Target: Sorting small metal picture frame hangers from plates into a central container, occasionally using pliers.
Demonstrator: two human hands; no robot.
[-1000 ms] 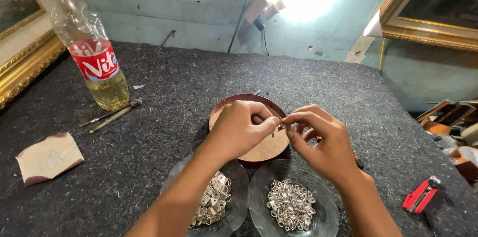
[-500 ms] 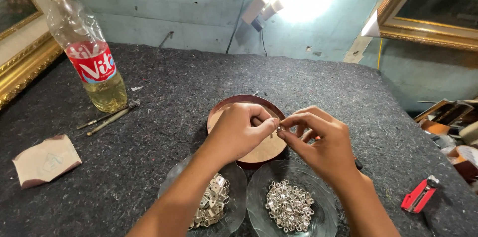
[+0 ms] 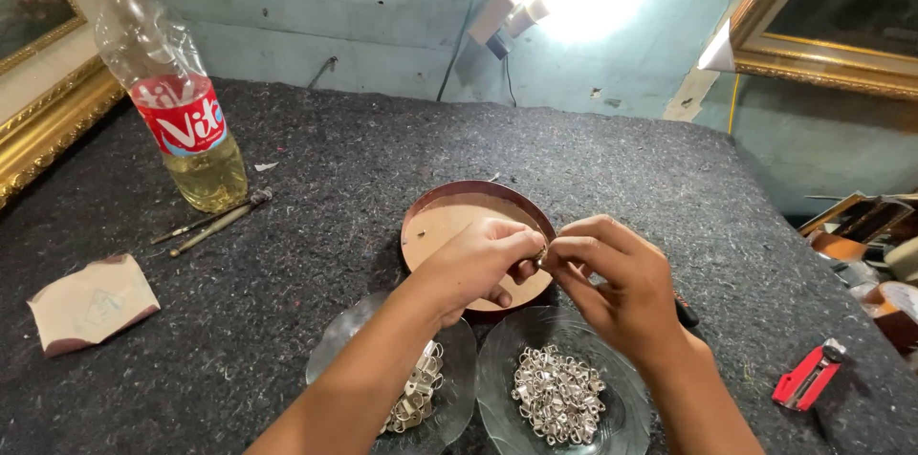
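While both hands pinch small metal piece [image 3: 541,254] together over round tray [image 3: 435,226], left hand [image 3: 478,264] and right hand [image 3: 612,283] look mid-assembly; clip bowl [image 3: 559,398] at 6 o'clock; next needs steady fingertip alignment.

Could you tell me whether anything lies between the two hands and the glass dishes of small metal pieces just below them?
Nothing visible does. The left hand and right hand meet over the round brown tray, pinching something tiny. The clear glass dish of silver metal pieces and its neighbour lie open, uncovered.
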